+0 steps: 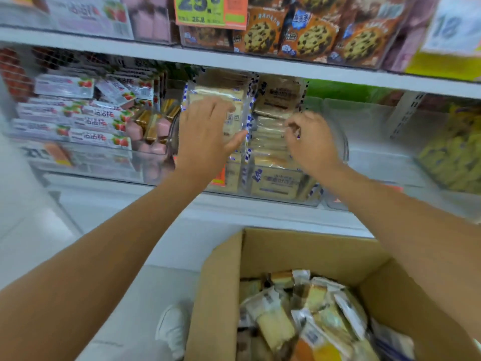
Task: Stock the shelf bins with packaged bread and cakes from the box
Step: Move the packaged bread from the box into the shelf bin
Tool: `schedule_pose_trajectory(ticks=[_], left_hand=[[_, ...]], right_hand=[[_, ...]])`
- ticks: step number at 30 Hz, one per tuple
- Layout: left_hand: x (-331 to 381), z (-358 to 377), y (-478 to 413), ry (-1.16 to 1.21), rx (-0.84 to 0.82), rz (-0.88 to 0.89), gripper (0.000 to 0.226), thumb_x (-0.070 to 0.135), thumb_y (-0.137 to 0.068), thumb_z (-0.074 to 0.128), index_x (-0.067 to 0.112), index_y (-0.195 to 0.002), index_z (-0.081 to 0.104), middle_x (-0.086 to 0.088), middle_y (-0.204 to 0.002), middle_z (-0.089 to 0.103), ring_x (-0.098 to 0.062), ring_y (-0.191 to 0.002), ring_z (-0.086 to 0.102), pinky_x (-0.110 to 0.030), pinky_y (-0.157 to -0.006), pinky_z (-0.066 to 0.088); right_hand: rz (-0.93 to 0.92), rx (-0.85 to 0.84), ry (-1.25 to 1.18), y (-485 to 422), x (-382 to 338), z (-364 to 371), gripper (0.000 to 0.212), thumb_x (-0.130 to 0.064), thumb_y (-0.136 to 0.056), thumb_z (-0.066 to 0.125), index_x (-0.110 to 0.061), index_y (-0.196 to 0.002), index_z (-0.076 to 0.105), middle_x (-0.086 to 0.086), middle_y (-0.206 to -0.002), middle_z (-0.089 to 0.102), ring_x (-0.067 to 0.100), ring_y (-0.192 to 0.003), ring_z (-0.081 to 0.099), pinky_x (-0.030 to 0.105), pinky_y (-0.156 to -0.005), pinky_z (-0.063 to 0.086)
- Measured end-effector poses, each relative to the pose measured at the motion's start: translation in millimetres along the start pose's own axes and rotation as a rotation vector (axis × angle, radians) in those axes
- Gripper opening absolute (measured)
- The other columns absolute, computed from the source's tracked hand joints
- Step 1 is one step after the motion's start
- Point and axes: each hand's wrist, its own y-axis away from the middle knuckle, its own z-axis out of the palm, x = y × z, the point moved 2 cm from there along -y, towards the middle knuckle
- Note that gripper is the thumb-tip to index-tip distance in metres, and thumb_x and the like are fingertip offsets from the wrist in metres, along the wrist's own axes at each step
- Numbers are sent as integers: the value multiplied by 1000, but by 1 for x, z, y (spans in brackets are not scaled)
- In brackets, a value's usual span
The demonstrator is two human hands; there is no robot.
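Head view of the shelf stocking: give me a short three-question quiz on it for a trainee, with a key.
1. True or false: the cardboard box holds packaged cakes.
2. What sits on the shelf above the hands? A) cookie packets B) bottles C) tins
3. Which hand rests with straight fingers on the bread packets?

Key:
1. True.
2. A.
3. The left hand. The right hand curls its fingers at the packets and seems to pinch an edge.
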Motion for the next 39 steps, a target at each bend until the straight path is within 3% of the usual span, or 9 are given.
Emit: schedule_pose_trajectory(ticks=[5,12,20,25,29,33,35,37,39], left_hand=[[64,-3,64,230,-394,-164,14,32,-90,64,20,-95,59,3,-90,60,-21,-86,59,-40,-75,49],[104,31,179,234,-881,-396,18,43,-93,59,26,-99,59,7,-98,61,-17,-98,59,-40,-88,52],[112,73,236,265,-1013,-454,22,37,-95,61,24,-112,61,10,-104,63,-6,-92,59,-20,-71,44],[115,88,256,358,-1043,-547,19,35,-94,62,24,-110,62,9,-106,62,-4,-94,58,-14,-67,39],[112,94,273,369,-1187,-558,25,28,-95,61,24,-120,59,6,-115,62,-5,-101,58,-14,-69,42],[120,98,277,492,-1357,-602,72,24,-85,75,28,-146,37,12,-141,43,-8,-128,44,-28,-98,44],[132,100,275,704,-1341,-734,73,25,-83,78,25,-145,40,11,-140,49,-9,-129,47,-33,-105,44],[141,105,270,834,-1236,-891,49,22,-87,74,20,-132,53,2,-127,64,-16,-115,63,-39,-99,52],[149,109,263,934,-1102,-1151,29,20,-92,68,17,-118,57,-7,-122,68,-18,-98,70,-39,-85,60]], right_hand=[[82,-116,-33,92,-10,-26,11,-13,-89,58,-13,-94,68,-6,-79,56,13,-76,51,34,-69,47],[408,-622,-94,247,48,-22,19,-19,-91,59,-21,-108,67,-6,-95,63,15,-90,61,26,-75,47],[697,-1204,-309,390,112,13,19,-22,-87,68,-20,-107,67,0,-114,63,16,-108,59,32,-84,49],[449,-1437,-134,426,105,40,59,-32,-85,72,-17,-138,51,0,-136,56,23,-122,53,33,-101,45],[479,-1327,-249,426,110,43,14,-15,-88,66,-28,-94,64,-6,-93,58,19,-89,53,30,-80,46],[714,-988,-589,368,121,3,22,-12,-92,64,-16,-114,67,-7,-94,62,2,-78,57,13,-67,42],[719,-879,-655,340,122,-16,23,-13,-92,65,-11,-115,68,-6,-95,65,-5,-76,60,12,-68,43],[711,-794,-660,318,122,-32,39,-21,-89,69,-18,-127,60,-4,-115,63,-3,-98,61,17,-81,46],[626,-768,-500,305,123,-45,75,-38,-80,77,-34,-145,39,-5,-147,37,9,-134,36,29,-107,31]])
